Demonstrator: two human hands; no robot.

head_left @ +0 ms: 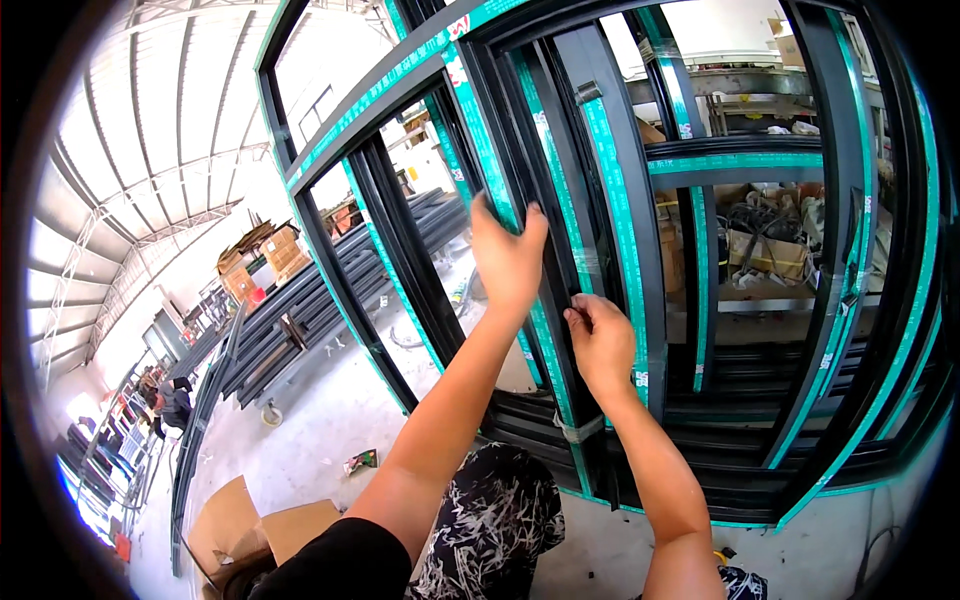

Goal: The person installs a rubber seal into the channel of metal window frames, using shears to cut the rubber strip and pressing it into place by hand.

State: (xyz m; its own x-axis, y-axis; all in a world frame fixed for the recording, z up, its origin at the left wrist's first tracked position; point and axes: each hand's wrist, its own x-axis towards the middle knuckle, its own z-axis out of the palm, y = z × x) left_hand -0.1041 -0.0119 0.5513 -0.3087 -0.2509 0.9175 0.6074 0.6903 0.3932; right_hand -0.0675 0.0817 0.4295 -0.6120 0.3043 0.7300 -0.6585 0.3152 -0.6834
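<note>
A large dark window frame with strips of green protective tape stands upright in front of me. My left hand is wrapped round one of its dark uprights, with the thumb on the right side and a finger on the left. Lower and to the right, my right hand is closed, thumb and fingertips pinched together beside a taped dark sash. Whatever sits between those fingertips is too small or hidden to make out. Clear wrapping binds the uprights below my hands.
An open cardboard box is on the floor at lower left, near a small wrapper. Long dark profiles lie stacked on a wheeled rack. Behind the frame are cluttered shelves. Another person bends at far left.
</note>
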